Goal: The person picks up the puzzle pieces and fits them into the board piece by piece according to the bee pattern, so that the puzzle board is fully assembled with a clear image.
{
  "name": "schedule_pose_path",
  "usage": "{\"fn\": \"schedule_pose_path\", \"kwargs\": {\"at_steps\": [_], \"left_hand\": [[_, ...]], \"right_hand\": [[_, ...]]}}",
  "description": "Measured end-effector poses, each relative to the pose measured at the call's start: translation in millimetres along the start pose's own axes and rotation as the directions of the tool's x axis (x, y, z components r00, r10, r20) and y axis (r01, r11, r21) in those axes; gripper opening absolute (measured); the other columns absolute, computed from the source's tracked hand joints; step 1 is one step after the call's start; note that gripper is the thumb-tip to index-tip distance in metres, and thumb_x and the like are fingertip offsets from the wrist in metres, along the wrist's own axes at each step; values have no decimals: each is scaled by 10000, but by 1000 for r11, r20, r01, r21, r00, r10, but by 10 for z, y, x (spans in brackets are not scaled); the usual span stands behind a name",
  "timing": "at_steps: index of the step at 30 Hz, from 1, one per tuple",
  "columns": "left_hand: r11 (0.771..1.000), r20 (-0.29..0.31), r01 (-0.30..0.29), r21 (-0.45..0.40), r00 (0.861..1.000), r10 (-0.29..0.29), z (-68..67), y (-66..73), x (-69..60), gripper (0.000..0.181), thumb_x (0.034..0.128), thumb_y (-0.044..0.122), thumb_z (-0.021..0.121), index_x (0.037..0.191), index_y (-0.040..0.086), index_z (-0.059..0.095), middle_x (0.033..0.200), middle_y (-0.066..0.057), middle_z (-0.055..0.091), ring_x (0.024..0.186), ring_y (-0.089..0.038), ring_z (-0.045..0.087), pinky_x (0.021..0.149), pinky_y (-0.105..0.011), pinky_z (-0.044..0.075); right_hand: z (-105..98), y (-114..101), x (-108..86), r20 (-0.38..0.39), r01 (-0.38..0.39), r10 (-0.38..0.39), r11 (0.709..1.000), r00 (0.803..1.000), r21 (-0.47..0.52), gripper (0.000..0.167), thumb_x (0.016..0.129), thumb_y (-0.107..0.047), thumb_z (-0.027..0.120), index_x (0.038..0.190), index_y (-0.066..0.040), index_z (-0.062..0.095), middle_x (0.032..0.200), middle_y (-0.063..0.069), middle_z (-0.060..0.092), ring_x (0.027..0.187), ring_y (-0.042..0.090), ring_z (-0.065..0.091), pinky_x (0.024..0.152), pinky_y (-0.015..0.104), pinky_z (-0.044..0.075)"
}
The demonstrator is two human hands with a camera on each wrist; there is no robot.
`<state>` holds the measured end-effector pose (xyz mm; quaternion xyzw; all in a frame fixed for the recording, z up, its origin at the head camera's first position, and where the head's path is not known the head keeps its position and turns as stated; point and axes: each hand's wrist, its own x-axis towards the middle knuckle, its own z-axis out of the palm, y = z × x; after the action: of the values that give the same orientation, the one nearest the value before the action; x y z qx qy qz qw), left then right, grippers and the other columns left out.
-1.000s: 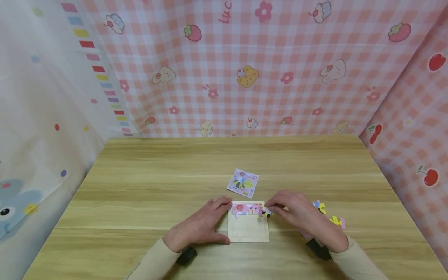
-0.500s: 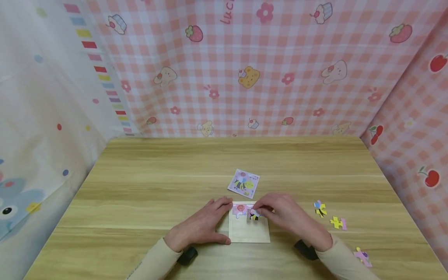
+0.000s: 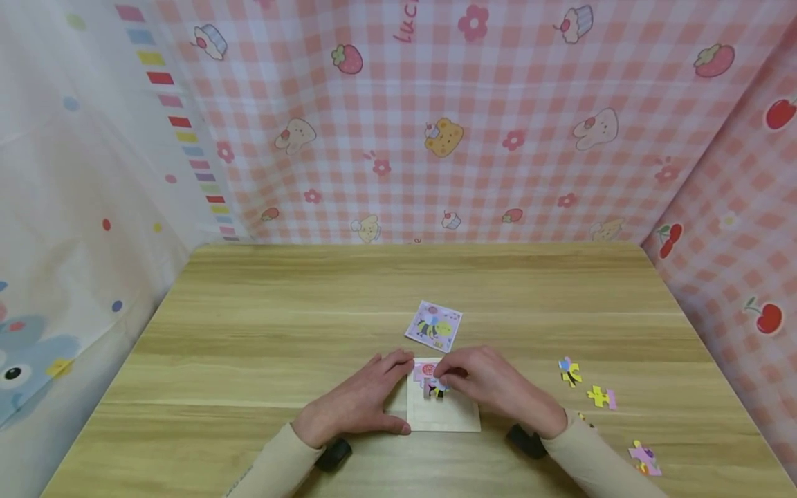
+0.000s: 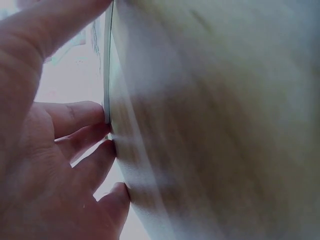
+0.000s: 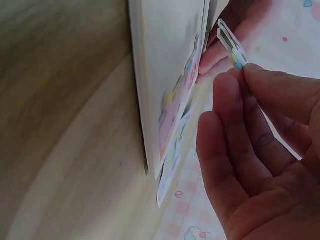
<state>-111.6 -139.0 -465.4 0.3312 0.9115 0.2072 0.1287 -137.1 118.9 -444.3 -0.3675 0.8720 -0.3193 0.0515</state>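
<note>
My right hand (image 3: 498, 384) pinches a small jigsaw puzzle piece (image 3: 434, 391) between thumb and fingertips over the wooden puzzle tray (image 3: 445, 418). In the right wrist view the piece (image 5: 231, 46) stands tilted, apart from the tray (image 5: 152, 50). Pink pieces with a red round print (image 3: 427, 369) lie along the tray's far side, partly covered by my right hand. My left hand (image 3: 360, 402) rests at the tray's left side, thumb by the near corner and fingers by the far one. In the left wrist view its fingertips touch the table beside the tray edge (image 4: 107, 75).
A square picture card of a bee (image 3: 434, 325) lies just beyond the tray. Loose pieces are on the right: a yellow and blue one (image 3: 569, 371), a yellow one (image 3: 601, 396), a pink one (image 3: 645, 458). Another is half hidden by my right sleeve (image 3: 588, 443).
My right hand has carried the puzzle piece leftward from the tray's right edge to over its left-middle part. Loose pieces on the right have come into sight. The left hand has stayed put.
</note>
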Motion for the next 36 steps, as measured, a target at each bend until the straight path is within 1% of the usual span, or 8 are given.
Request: {"fn": "schedule_pose_path", "kwargs": {"at_steps": [5,10,16,18,24,29,36], "left_hand": [[1000,0,4,1,1000,-4,1,-1,3,967,808,443,880,1539,-7,435,1609,-116,373,1493,-255,354,1246,-525,241],[1000,3,4,-3,1000,-4,2,0,5,964,812,442,878,1542,-2,432,1609,-117,371,1493,-255,352,1245,-531,243],[1000,8,7,-10,1000,-7,10,-8,5,952,819,438,875,1541,1,435,1609,-111,371,1490,-247,353,1243,-536,246],[1000,9,8,-12,1000,-8,10,-11,5,949,821,436,874,1542,2,435,1609,-108,370,1489,-245,355,1243,-535,247],[1000,2,2,-9,1000,-2,1,-7,6,956,814,435,878,1539,-5,436,1605,-116,374,1487,-249,359,1239,-540,253],[1000,8,6,-14,1000,-6,-7,-3,6,953,820,440,873,1541,-2,435,1609,-111,372,1492,-246,351,1241,-537,249],[1000,15,11,-10,1000,-11,-11,2,6,954,824,449,868,1543,-4,434,1610,-110,373,1497,-244,343,1244,-537,243]], "right_hand": [[35,2,63,31,1,-2,1000,1000,13,96,937,-49,749,960,-131,793,900,-96,741,787,-20,597,709,225,541],[70,6,109,45,-1,0,1000,999,19,104,942,-40,735,961,-121,797,905,-86,747,796,-7,604,713,234,537],[131,1,151,63,-13,14,1000,998,-13,118,934,-30,725,938,-123,797,860,-108,721,750,-7,563,694,222,507],[142,-2,159,72,-27,27,1000,997,-8,115,935,-34,725,942,-125,795,862,-110,716,748,-5,553,693,225,500],[149,1,176,79,-45,44,999,996,11,114,932,-33,730,944,-130,788,865,-113,707,755,4,552,696,235,498],[160,11,189,79,-44,44,999,996,-8,113,927,-26,730,928,-129,776,856,-116,696,761,10,551,712,241,497],[174,6,201,74,-45,47,998,996,-35,109,920,-22,729,911,-125,763,815,-121,665,731,17,528,679,223,472]]}}
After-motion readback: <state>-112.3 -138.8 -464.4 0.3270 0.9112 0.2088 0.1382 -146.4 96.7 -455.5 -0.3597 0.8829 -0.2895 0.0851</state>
